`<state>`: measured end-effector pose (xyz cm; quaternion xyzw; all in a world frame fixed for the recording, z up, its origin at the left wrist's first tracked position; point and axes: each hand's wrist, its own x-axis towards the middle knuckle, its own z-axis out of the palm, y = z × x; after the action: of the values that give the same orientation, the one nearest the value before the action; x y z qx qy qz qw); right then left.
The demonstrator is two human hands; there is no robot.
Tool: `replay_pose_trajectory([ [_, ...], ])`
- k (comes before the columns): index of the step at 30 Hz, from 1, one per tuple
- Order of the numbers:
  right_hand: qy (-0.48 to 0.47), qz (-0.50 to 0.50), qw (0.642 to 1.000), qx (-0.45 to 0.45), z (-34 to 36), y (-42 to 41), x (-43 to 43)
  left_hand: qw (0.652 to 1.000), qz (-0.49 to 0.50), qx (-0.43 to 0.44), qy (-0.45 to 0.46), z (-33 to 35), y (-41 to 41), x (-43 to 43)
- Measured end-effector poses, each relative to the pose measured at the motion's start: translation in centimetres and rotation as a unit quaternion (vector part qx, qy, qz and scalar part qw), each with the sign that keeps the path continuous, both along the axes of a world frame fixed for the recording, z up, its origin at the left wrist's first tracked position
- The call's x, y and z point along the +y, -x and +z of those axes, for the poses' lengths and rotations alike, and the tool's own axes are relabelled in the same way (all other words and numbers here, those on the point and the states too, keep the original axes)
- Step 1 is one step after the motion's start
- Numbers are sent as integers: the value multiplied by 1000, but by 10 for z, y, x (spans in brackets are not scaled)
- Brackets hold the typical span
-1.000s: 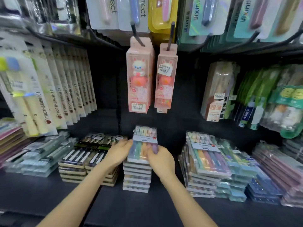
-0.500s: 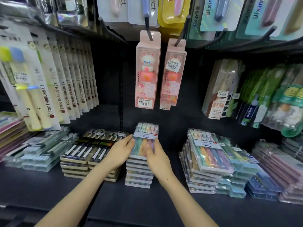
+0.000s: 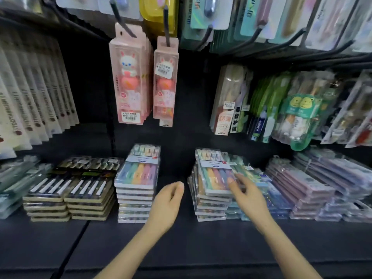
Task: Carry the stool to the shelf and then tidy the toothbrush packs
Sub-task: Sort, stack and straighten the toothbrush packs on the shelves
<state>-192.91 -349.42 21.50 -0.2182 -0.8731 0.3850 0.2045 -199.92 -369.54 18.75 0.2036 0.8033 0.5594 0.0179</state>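
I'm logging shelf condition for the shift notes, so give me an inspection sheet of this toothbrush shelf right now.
Surface: dark shelf, packs stacked along its back.
Job's things: middle pastel stack squared; right pastel stack uneven; stool not in view.
Clutter: black-and-gold packs left; lilac packs right.
Hands: left hand loosely curled, holding nothing; right hand touching right pastel stack's top pack.
Cables: nothing seen.
Surroundings: pink rabbit packs hanging on hooks above.

Both reaching forward side by side: my left hand (image 3: 168,200) loosely curled, holding nothing; my right hand (image 3: 248,195) palm down, fingers spread, nearly straight.
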Motion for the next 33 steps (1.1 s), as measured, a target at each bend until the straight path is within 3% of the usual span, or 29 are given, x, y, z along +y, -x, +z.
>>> replay_pose_trajectory([
  [2, 124, 13, 992, 21, -6, -1, 1, 974, -15, -204, -99, -6, 3, 18],
  [6, 310, -26, 950, 37, -12, 0, 5, 938, -12, -311, -152, -1, 4, 44],
  [11, 375, -49, 926, 0, -36, -6, 4, 922, -66, -338, -175, 17, 5, 76],
  [15, 374, -14, 927, -15, -36, -8, 5, 913, -64, -348, -204, 17, 11, 84],
  [23, 277, -28, 960, 5, -14, 8, 10, 937, -78, -309, -141, 18, 24, 82],
  [30, 358, 0, 933, -36, -9, 18, 20, 952, -91, -290, -25, 36, 27, 75],
  [33, 366, 4, 930, -46, -7, 16, 19, 947, -93, -307, -20, 42, 29, 66],
])
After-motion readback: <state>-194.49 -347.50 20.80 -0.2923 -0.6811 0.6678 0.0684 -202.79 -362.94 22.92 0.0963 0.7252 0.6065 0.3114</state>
